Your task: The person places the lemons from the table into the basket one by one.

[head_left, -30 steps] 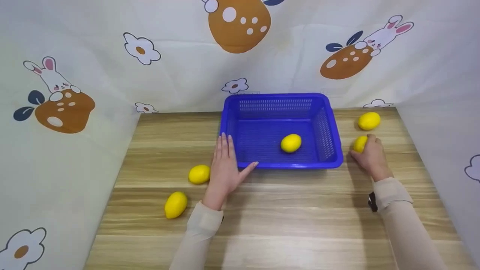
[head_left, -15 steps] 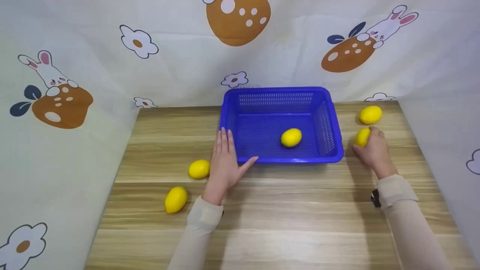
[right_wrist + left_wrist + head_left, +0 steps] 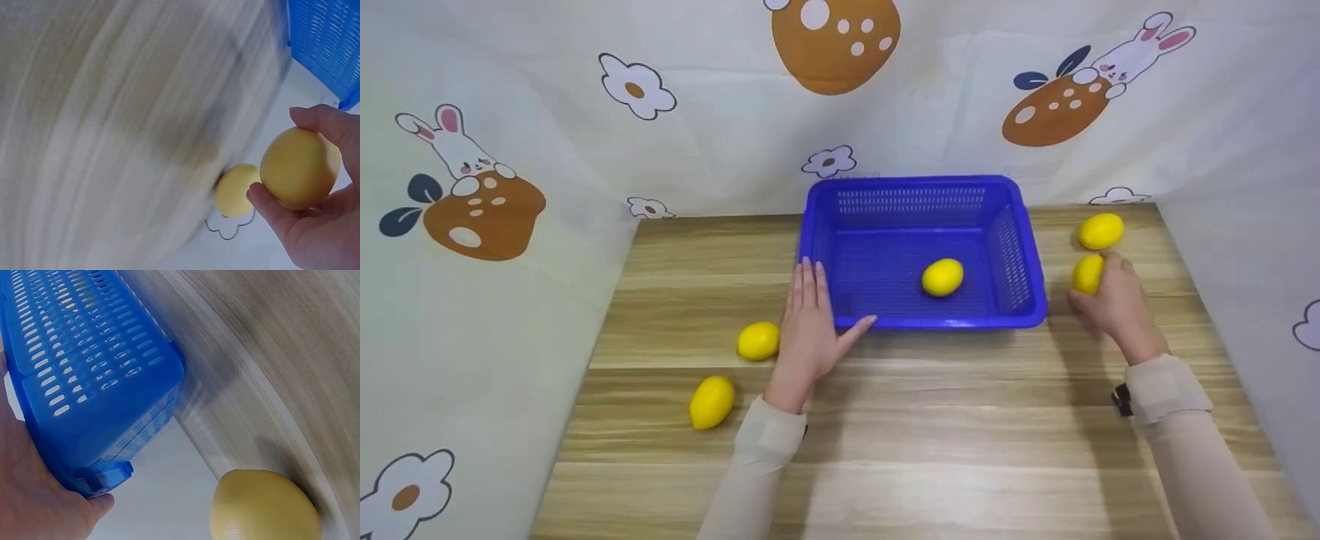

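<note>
A blue plastic basket (image 3: 937,322) with slotted walls stands at the back of the table, one lemon (image 3: 943,277) lying on its floor. My left hand (image 3: 810,330) rests on the basket's near left corner, fingers straight along the left rim and thumb on the front rim. To the right of the basket, my right hand (image 3: 1119,304) grips a second lemon (image 3: 298,167) between thumb and fingers. Just behind that one sits another lemon (image 3: 1101,231) on the table. In the left wrist view, the basket's slotted outer wall (image 3: 95,371) fills the upper left.
Two more lemons lie left of the left hand: a nearer lemon (image 3: 712,403) and a farther lemon (image 3: 758,341) close by the wrist. The wood-grain table (image 3: 945,450) is bordered by a printed cloth (image 3: 720,135) at the back and both sides.
The right hand has shifted slightly right with the lemon in its grip. My left hand stays on the basket's corner. The head view has tilted a little.
</note>
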